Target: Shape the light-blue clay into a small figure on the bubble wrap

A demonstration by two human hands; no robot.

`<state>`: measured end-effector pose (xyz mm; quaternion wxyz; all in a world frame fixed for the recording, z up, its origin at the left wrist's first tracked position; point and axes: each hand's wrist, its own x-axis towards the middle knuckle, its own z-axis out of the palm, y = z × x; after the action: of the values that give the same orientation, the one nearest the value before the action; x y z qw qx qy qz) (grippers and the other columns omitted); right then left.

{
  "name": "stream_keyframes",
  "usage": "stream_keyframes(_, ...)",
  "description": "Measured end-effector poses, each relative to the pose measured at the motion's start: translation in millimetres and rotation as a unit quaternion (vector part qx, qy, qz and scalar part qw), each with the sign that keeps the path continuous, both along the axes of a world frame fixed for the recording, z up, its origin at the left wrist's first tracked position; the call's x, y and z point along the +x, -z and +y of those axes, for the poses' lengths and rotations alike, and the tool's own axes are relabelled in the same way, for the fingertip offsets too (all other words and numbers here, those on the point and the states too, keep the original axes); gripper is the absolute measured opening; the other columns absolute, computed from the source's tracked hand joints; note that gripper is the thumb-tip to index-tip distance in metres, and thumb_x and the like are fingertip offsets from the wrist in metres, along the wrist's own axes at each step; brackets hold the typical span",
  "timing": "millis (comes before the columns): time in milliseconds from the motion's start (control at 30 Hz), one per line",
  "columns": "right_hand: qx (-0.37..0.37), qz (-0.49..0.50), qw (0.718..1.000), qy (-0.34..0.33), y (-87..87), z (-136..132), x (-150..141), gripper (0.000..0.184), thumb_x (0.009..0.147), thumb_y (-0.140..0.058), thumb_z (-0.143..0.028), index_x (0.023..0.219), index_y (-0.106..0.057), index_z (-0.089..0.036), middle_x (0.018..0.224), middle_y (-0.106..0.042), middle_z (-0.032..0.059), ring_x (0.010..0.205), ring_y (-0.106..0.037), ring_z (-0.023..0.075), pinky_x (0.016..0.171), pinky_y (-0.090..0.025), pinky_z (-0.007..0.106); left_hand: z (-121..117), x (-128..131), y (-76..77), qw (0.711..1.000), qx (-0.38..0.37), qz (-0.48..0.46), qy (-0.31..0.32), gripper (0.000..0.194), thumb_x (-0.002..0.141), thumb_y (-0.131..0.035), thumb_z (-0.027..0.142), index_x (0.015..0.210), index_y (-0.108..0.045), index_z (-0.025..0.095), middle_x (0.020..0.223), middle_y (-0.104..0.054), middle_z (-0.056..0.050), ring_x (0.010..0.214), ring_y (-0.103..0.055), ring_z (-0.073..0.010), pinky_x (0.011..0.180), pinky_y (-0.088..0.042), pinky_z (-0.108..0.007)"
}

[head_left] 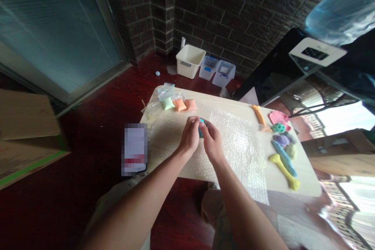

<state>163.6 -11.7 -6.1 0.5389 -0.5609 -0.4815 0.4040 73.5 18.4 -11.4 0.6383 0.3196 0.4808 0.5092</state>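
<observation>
Both hands meet over the bubble wrap (pixel 243 140) that covers the middle of the table. Between them is a small lump of blue-green modelling clay (pixel 200 132), mostly hidden by fingers. My left hand (pixel 190 134) is closed round its left side, thumb near the top. From the right, my right hand (pixel 213 140) presses on the same lump with its fingers curled. Just beyond the hands lie a green clay packet (pixel 168 103), an orange packet (pixel 179 104) and a salmon packet (pixel 191 104).
Along the table's right side lie an orange clay stick (pixel 258 115), a pink clay piece (pixel 279 118), a teal ball (pixel 277 127), a blue roll (pixel 284 158) and a yellow bone shape (pixel 285 172). Bins (pixel 189 68) stand by the wall; a water dispenser (pixel 318 51) is at right.
</observation>
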Motion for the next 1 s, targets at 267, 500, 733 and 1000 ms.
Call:
stream_keyframes(267,-0.005,-0.041,0.999,-0.011,5.0,2.3,3.7,0.04,0.094,-0.066,-0.056,0.101,-0.073,-0.017,0.096,-0.077,0.0108,0.086,-0.072,0.0248,0.076,-0.059,0.039,4.8,-4.2,13.1,0.992,0.07,0.109,-0.007,0.025,0.095,-0.066,0.041,0.078,-0.062,0.024,0.079,-0.066,-0.003,0.08,-0.061,-0.0228,0.073,-0.046,-0.03)
stream_keyframes(500,-0.012,-0.088,0.996,0.032,15.9,2.2,-1.0,0.035,0.093,-0.067,-0.052,0.101,-0.068,-0.018,0.101,-0.076,0.0139,0.093,-0.073,0.029,0.083,-0.059,0.045,0.4,-5.2,3.8,0.972,0.098,0.211,-0.007,0.021,0.1,-0.058,0.03,0.081,-0.06,0.025,0.081,-0.067,-0.004,0.078,-0.061,-0.0238,0.075,-0.043,-0.032)
stream_keyframes(733,0.006,-0.075,0.997,0.013,15.3,3.5,-2.8,0.033,0.093,-0.066,-0.051,0.102,-0.068,-0.02,0.099,-0.076,0.0109,0.089,-0.073,0.0255,0.077,-0.059,0.04,2.6,-4.9,3.7,0.955,0.117,0.273,-0.008,0.02,0.107,-0.043,0.025,0.091,-0.056,0.024,0.1,-0.072,-0.009,0.094,-0.067,-0.0249,0.083,-0.047,-0.035)
stream_keyframes(1000,-0.059,0.106,0.993,0.018,7.2,3.9,5.0,0.023,0.088,-0.074,-0.043,0.085,-0.073,-0.021,0.076,-0.067,0.0007,0.072,-0.061,0.0168,0.065,-0.051,0.028,2.8,-10.0,0.5,0.925,0.172,0.337,0.038,0.026,0.107,-0.046,0.03,0.088,-0.063,0.023,0.088,-0.075,-0.008,0.08,-0.069,-0.0243,0.076,-0.047,-0.034)
